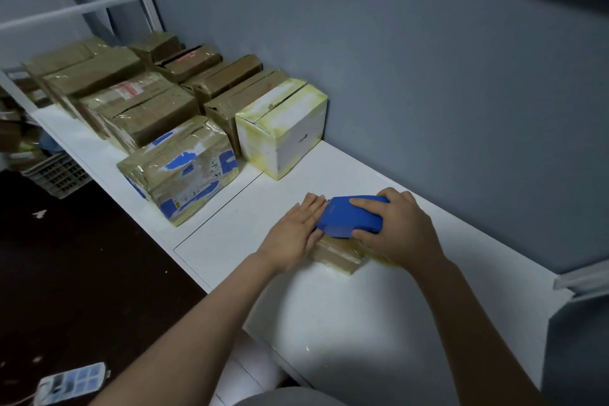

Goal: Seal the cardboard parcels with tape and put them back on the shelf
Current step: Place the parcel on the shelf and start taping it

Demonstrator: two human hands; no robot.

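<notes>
White tabletop [329, 306] here: right hand [398, 227] is gripping the blue tape dispenser [349, 216] atop the parcel [339, 255], left hand [296, 234] (fingers flat) pressing on it.

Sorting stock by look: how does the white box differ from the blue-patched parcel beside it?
The white box is white with yellowed edges; the blue-patched parcel is brown with blue marks. The white box is squarish; the blue-patched parcel is longer and crumpled. Both sit taped on the shelf.

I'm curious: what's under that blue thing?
A small brown cardboard parcel lies under the blue tape dispenser, on the white shelf. The dispenser, left hand and right hand hide most of its top.
</notes>
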